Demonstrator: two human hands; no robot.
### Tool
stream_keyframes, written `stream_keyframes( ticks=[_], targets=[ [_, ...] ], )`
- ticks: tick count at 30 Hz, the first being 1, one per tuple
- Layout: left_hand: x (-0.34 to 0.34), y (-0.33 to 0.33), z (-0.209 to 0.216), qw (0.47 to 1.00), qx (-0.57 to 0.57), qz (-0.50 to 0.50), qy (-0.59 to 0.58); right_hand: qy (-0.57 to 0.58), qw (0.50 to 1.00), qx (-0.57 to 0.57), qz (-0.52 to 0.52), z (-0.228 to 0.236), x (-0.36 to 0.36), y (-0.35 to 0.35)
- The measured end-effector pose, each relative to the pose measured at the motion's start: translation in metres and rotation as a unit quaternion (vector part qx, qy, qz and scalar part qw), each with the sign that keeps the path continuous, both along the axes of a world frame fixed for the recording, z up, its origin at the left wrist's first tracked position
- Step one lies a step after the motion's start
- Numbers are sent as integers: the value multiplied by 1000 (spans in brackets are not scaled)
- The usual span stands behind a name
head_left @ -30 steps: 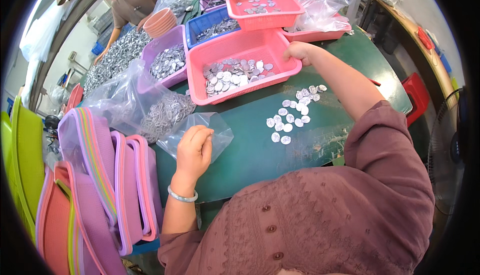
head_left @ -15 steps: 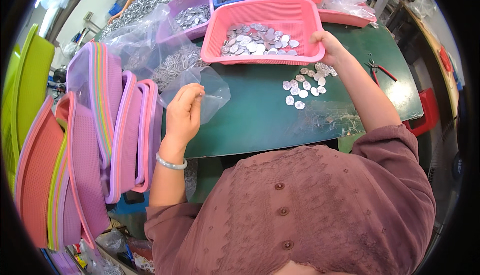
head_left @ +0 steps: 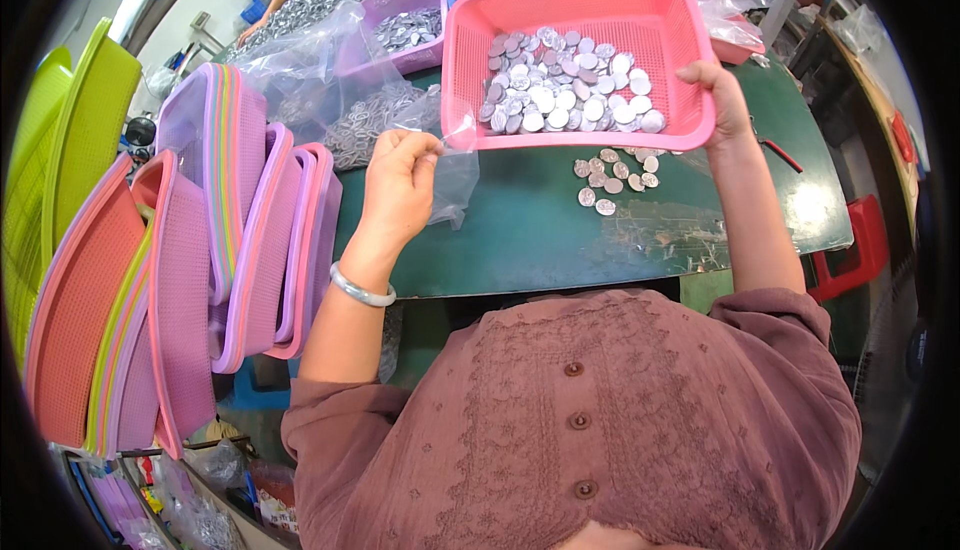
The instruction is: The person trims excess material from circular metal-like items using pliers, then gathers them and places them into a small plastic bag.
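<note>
My right hand (head_left: 722, 105) is closed on the right rim of a pink mesh basket (head_left: 610, 10), thumb over the edge. The basket is tilted toward me, with many flat silvery oval discs (head_left: 560, 90) lying in it. In my left hand (head_left: 398, 180), fingers pinched, is the edge of a clear plastic bag (head_left: 455, 190). Part of that bag overlaps the basket's lower left corner. Below the basket, several loose discs (head_left: 605, 207) lie on the green table (head_left: 540, 250).
Stacked purple, pink and green baskets (head_left: 250, 270) stand at my left. Behind the bag are metal links (head_left: 365, 130) and a purple basket (head_left: 440, 0) of metal pieces. Red-handled pliers (head_left: 782, 155) lie at the right, near a red stool (head_left: 860, 245). Another person's arm (head_left: 275, 5) reaches in far left.
The pink basket has come closer and tipped more toward me, its discs sliding to the near side. My left hand has moved right and up with the bag, toward the basket's corner.
</note>
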State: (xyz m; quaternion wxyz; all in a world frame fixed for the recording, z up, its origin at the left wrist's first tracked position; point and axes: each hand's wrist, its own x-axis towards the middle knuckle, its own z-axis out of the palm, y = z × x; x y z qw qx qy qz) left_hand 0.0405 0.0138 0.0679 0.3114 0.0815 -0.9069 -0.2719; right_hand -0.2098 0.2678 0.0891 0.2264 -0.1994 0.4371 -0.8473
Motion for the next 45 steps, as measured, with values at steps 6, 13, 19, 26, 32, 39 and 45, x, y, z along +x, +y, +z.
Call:
stream_keyframes(
  ticks=[6,13,19,26,32,39,45],
  targets=[
    [-28,-6,-19,992,-24,-23,-123,78,995,51,-28,49,-4,31],
    [-38,-6,-30,991,-37,-68,-109,170,983,61,13,79,10,7],
    [-20,-14,-65,999,31,-9,-18,116,991,19,65,79,35,-37],
    [-2,-17,-93,991,100,37,78,180,976,119,14,53,37,-51],
    [3,-11,-88,993,70,59,74,100,992,80,2,34,41,-26],
    [-12,-14,-50,971,-22,184,-148,69,995,65,-33,21,44,-8],
    [-12,-36,-48,961,-60,118,-243,55,997,45,-23,13,38,-3]
  ],
)
